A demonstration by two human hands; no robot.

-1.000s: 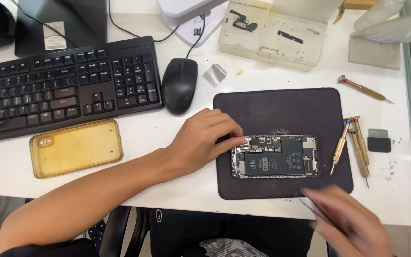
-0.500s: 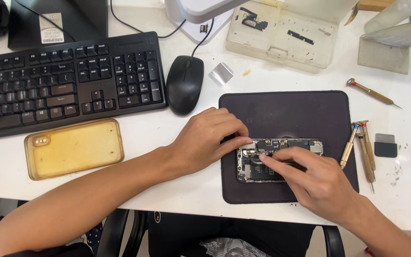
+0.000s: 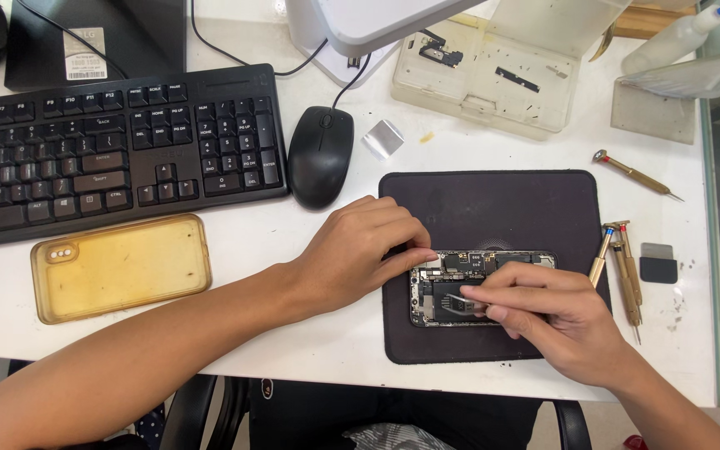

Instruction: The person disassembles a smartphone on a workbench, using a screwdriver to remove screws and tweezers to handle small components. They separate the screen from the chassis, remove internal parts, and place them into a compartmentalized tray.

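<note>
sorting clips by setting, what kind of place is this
Most likely a phone repair bench. An opened phone lies on a dark work mat under both hands, small screwdrivers lie beside it, and a clear parts tray sits behind.

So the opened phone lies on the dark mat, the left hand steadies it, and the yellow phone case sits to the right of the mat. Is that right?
Not quite. In the head view the yellow phone case sits left of the dark mat, below the keyboard. The rest holds: the opened phone lies on the mat and the left hand steadies it.
</note>
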